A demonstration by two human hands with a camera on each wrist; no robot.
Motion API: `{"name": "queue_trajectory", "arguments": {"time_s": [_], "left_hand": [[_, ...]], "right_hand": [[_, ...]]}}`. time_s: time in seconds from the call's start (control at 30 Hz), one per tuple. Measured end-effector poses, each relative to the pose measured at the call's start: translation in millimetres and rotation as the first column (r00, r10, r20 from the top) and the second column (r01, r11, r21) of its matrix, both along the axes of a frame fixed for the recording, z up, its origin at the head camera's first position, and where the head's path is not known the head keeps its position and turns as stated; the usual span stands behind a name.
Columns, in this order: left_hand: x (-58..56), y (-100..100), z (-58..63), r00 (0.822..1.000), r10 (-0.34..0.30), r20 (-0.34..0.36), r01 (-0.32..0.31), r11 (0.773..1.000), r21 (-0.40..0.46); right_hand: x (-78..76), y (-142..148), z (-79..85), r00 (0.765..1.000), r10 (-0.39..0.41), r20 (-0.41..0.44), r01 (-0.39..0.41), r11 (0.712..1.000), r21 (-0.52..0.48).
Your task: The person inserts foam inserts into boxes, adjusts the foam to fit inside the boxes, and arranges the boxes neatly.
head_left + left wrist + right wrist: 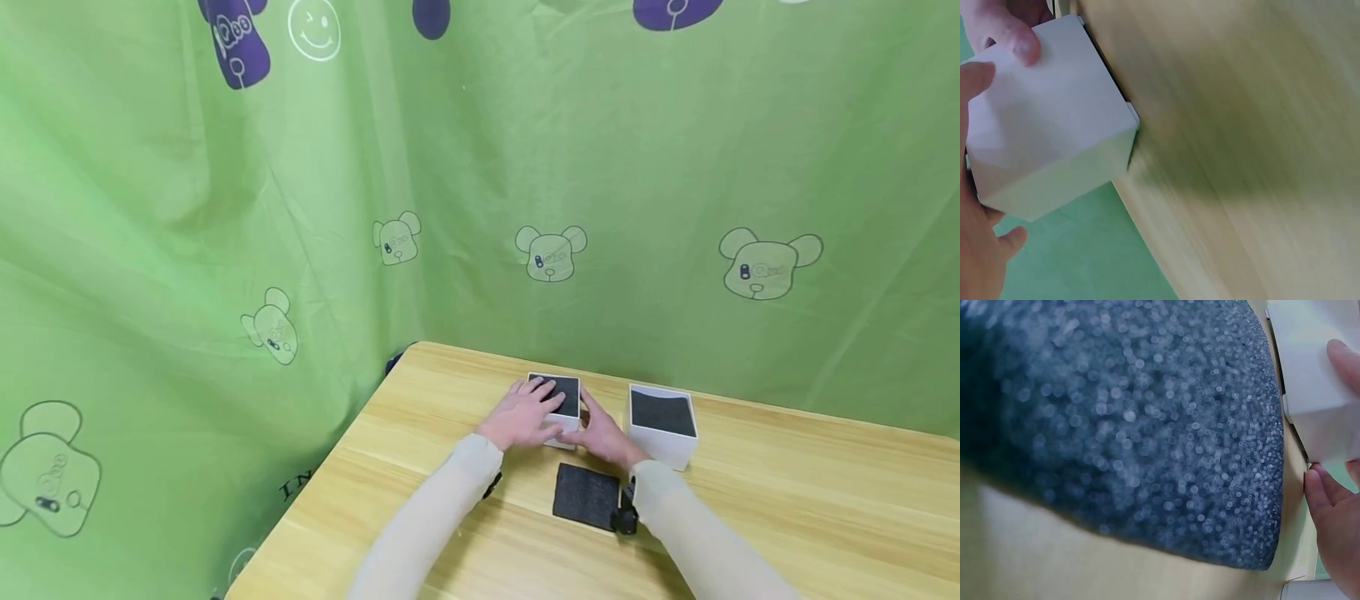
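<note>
A white box (558,444) filled with black foam (570,397) stands towards the table's far edge. My left hand (521,417) lies over its top, fingers spread on the foam and thumb against the front wall. From the right, my right hand (602,433) grips the same box, thumb in front and fingers along the side wall. Both thumbs show on the white front face (1054,94) in the left wrist view. Under my right wrist a flat black foam sheet (585,496) lies on the table; it fills much of the right wrist view, blurred (1135,425).
A second white box (667,447) with black foam (662,412) inside stands just right of my right hand. The wooden table (787,475) stretches off to the right, its left edge running diagonally. A green patterned curtain (465,167) hangs behind and to the left.
</note>
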State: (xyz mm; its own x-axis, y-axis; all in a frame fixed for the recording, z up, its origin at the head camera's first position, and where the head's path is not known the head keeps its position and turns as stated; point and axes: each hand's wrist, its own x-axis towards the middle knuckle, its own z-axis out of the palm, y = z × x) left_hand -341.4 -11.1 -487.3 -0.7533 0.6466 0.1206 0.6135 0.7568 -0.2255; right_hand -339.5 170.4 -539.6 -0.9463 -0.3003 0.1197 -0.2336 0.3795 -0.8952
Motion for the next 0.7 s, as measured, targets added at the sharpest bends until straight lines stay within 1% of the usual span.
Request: {"name": "queue_trajectory", "arguments": {"time_s": [0.13,0.37,0.5,0.63,0.7], "left_hand": [[-1.5,4,0.4,1.000,-0.029,-0.006,0.029,0.999,-0.032],[-8.3,2,-1.9,0.998,-0.063,-0.007,0.063,0.996,-0.061],[-10.9,0,-1.0,0.996,-0.090,-0.014,0.089,0.993,-0.082],[-11.3,-2,0.1,0.994,-0.112,-0.017,0.110,0.990,-0.093],[-11.6,-2,0.1,0.992,-0.121,-0.020,0.119,0.989,-0.089]], "right_hand": [[0.8,-1,-0.3,1.000,0.020,-0.009,-0.020,0.999,-0.026],[0.8,-2,0.2,1.000,-0.015,0.023,0.014,1.000,0.028],[-0.1,-1,1.2,1.000,-0.022,0.022,0.020,0.999,0.051],[-0.6,1,1.4,1.000,0.004,0.004,-0.004,0.998,0.055],[-0.5,2,1.8,1.000,0.009,0.008,-0.010,0.999,0.050]]}}
